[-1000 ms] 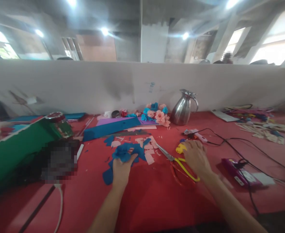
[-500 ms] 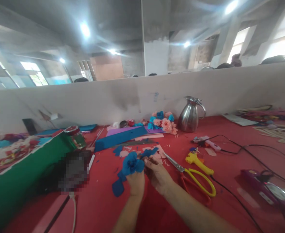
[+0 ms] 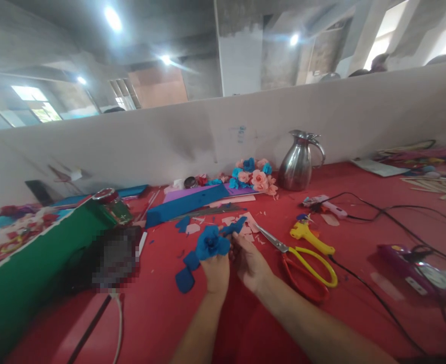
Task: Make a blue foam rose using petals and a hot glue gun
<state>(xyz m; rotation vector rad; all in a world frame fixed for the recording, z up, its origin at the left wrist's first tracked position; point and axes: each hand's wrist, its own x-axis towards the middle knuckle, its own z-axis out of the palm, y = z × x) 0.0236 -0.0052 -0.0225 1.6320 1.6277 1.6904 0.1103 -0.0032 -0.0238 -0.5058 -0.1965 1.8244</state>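
My left hand (image 3: pixel 216 273) is closed beneath a blue paper flower (image 3: pixel 211 242), which covers most of its fingers. Close beside it on the right, my right hand (image 3: pixel 249 260) pinches a small blue paper piece (image 3: pixel 235 226) at the flower's edge. Loose blue petals (image 3: pixel 185 280) lie on the red table (image 3: pixel 150 328) to the left of the hands. Scissors (image 3: pixel 283 247) with yellow and red handles rest to the right, beside a yellow glue gun (image 3: pixel 311 238).
A metal jug (image 3: pixel 297 164) stands at the back beside pink and blue flowers (image 3: pixel 259 179). Blue paper (image 3: pixel 187 206), a lidded jar (image 3: pixel 113 206) and a green divider (image 3: pixel 44 258) are leftward. Cables and a purple power strip (image 3: pixel 416 270) lie at right.
The camera view has tilted down, so the table things appear higher. My hands still hold the flower and the blue piece, with little change between them.
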